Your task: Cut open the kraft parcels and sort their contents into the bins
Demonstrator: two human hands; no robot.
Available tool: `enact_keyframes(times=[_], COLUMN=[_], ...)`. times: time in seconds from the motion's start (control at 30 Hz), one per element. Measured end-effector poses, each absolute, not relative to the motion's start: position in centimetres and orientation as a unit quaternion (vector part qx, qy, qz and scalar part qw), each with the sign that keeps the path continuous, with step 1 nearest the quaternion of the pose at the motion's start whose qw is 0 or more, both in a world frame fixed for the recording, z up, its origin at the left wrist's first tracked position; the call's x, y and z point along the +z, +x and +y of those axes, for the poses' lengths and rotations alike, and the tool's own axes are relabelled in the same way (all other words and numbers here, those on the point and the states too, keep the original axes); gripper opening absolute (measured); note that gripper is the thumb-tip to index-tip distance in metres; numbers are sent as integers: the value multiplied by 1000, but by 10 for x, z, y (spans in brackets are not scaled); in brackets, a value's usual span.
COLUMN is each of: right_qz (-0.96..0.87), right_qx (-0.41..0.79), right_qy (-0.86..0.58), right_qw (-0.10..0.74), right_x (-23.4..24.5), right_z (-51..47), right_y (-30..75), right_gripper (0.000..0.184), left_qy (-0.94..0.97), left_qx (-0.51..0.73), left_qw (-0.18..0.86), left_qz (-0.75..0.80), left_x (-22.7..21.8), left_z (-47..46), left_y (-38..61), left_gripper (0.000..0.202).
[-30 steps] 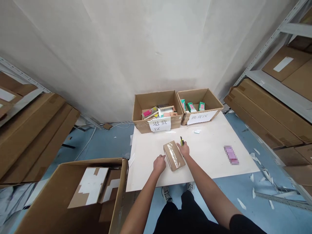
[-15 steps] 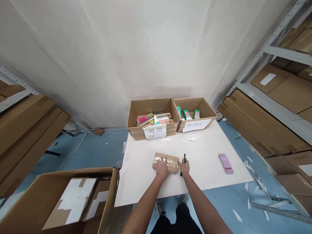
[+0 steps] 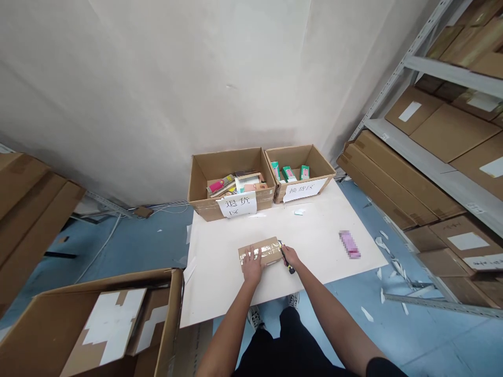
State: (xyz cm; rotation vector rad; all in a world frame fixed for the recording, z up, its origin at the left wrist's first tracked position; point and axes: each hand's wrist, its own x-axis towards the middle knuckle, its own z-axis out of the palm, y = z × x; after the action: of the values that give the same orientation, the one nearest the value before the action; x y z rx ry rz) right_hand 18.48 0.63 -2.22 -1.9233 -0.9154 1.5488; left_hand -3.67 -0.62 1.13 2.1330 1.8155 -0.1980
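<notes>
A small brown cardboard box [image 3: 271,250] with shiny clear tape along its top lies on the white table. My left hand [image 3: 252,266] rests on its left part, fingers spread over the top face and front edge. At the box's right end, my right hand [image 3: 291,255] is closed round a black and yellow utility knife [image 3: 291,269]. The front of the knife is at the taped end of the box; I cannot tell whether its blade is in the tape.
Two open cartons with paper signs, a larger left one [image 3: 208,210] and a smaller right one [image 3: 281,196], hold packaged goods at the table's back. A blurred pink item [image 3: 349,244] lies right. A big carton [image 3: 177,298] stands at left; shelving [image 3: 424,146] flanks the right.
My right hand has picked the utility knife up off the table and brought it to the box's right end. The box has turned slightly, and my left hand has shifted towards its left end.
</notes>
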Motion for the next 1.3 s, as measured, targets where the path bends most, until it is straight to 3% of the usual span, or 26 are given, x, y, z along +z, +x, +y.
enact_keyframes(times=[0.3,0.57,0.83,1.1,1.3], right_qz=[-401,-494,-449,-479,-471], right_qx=[533,479,433,433,444], right_qy=[-705,-723,-769,-759,-756], right_qw=[239,66,140,85,97], right_x=[-15,23,11,21,12], right_z=[8,12,-11,23,21], right_y=[190,203,197,190,191], right_gripper=[43,47,53,50,53], left_qy=[755,751,748,742,739], left_qx=[-77,-86,-85,-91,-89], left_qw=[162,165,170,173,171], left_qz=[631,634,636,641,646], left_x=[8,14,14,13,12], left_z=[-4,-4,-2,-1,-1], left_y=[-37,-34,-34,-34,-33], left_gripper=[76,75,77,76,76])
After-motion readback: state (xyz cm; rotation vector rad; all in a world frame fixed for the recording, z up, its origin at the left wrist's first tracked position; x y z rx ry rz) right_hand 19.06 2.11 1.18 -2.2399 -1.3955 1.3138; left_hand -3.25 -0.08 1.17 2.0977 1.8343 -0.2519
